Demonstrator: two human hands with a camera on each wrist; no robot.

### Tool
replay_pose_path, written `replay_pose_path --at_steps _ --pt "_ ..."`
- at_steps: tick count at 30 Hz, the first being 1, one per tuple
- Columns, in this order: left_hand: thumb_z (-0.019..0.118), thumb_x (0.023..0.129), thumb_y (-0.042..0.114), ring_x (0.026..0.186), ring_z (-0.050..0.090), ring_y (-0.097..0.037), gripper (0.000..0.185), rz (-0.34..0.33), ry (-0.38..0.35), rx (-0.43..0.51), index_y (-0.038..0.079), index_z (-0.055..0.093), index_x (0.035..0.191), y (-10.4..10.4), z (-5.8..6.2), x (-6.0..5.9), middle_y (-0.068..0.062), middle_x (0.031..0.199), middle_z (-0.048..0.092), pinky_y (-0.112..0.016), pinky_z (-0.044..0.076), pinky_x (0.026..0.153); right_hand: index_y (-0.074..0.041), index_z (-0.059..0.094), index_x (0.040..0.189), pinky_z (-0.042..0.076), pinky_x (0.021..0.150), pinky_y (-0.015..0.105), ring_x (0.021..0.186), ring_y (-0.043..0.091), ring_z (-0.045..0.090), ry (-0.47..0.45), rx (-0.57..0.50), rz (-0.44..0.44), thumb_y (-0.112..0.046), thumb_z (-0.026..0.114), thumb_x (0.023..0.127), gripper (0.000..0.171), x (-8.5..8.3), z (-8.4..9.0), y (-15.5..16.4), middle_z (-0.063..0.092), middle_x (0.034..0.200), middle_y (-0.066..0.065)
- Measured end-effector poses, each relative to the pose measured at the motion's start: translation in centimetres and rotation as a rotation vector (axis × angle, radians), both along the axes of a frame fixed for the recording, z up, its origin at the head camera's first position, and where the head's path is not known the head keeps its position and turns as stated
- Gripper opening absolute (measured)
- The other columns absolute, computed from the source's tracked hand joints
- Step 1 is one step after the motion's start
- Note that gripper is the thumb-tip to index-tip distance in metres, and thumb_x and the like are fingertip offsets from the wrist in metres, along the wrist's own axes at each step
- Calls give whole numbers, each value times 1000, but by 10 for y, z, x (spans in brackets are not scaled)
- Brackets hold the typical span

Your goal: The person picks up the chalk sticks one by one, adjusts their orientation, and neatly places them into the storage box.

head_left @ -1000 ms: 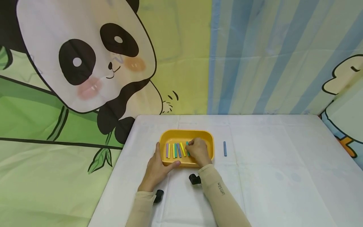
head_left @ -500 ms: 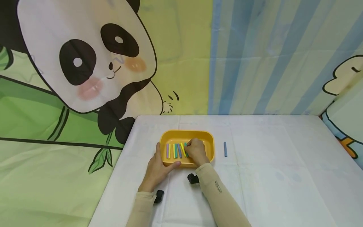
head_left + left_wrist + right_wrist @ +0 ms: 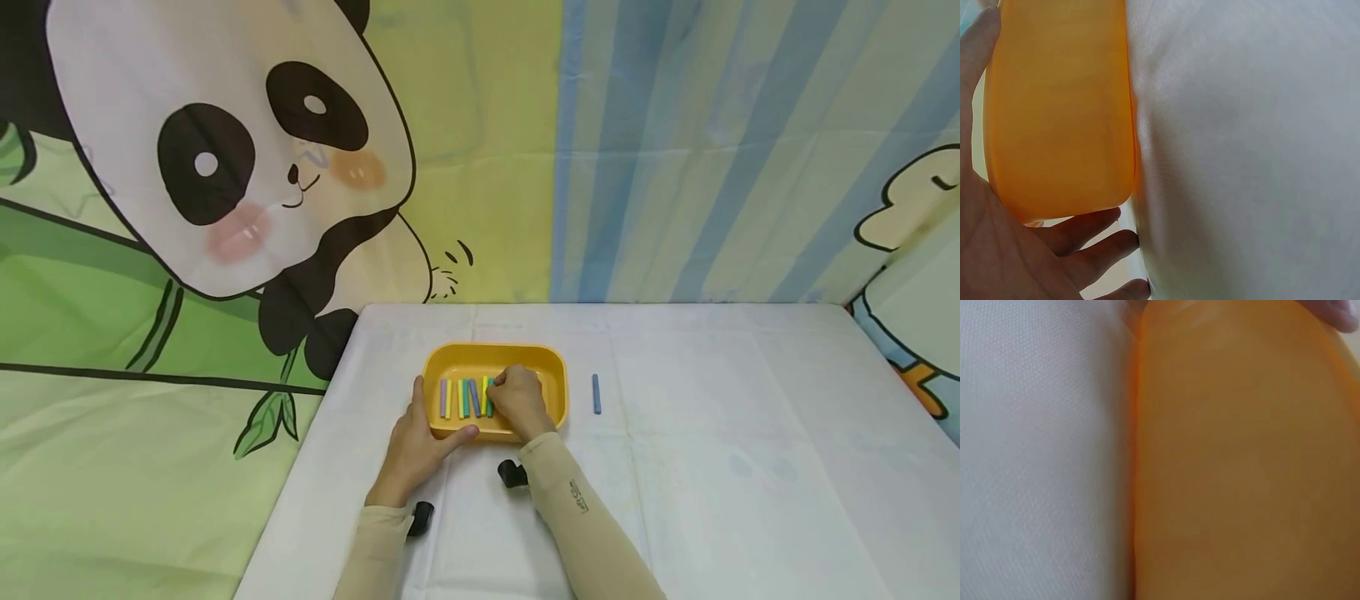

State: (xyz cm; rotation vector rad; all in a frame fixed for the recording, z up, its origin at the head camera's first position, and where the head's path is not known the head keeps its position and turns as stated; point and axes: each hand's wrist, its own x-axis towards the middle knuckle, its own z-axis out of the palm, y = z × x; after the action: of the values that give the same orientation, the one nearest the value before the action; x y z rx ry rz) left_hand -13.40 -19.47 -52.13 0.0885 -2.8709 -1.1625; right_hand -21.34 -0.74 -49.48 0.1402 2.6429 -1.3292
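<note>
A yellow tray [image 3: 555, 392] on the table holds several chalk sticks standing side by side in a row, purple, yellow, green and blue. My left hand [image 3: 414, 446] lies at the tray's near left corner, fingers extended along the left side and thumb on the front rim. In the left wrist view its spread fingers [image 3: 1094, 256] touch the tray's outer wall [image 3: 1060, 125]. Inside the tray my right hand [image 3: 521, 402] pinches a green chalk stick [image 3: 491, 408], close beside a yellow chalk stick [image 3: 484, 393]. The right wrist view shows mostly the tray's outer wall [image 3: 1241, 456], so the pinch is hidden there.
One blue chalk stick [image 3: 596, 394] lies on the white tablecloth [image 3: 720, 433] to the right of the tray. Black wrist cameras sit below both hands. A printed panda curtain [image 3: 480, 150] hangs behind the table's back edge.
My right hand has shifted slightly left with the green chalk stick, which now stands next to the yellow one. That yellow stick, tilted before, is straighter. The left hand stays put.
</note>
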Motion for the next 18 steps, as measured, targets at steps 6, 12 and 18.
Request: replay_pose_path --at_steps 6,12,18 --pt "70 68 84 142 39 -37 136 4 -3 0 26 -6 163 1 -1 0 -19 160 32 -54 34 114 -2 73 92 52 68 30 81 22 61 13 -20 9 -14 72 88 13 3 2 4 68 92 8" --pt "69 67 85 143 37 -37 137 3 -1 0 22 -4 164 1 0 0 -19 161 30 -55 33 115 -4 73 95 54 72 33 83 22 62 17 -18 18 -18 73 87 17 5 4 8 69 94 7" --pt "70 67 85 144 36 -36 137 7 0 3 21 -3 164 1 -1 0 -18 162 30 -55 32 115 -5 76 101 55 79 35 89 22 62 9 -11 -4 -21 74 88 21 7 9 13 71 102 7"
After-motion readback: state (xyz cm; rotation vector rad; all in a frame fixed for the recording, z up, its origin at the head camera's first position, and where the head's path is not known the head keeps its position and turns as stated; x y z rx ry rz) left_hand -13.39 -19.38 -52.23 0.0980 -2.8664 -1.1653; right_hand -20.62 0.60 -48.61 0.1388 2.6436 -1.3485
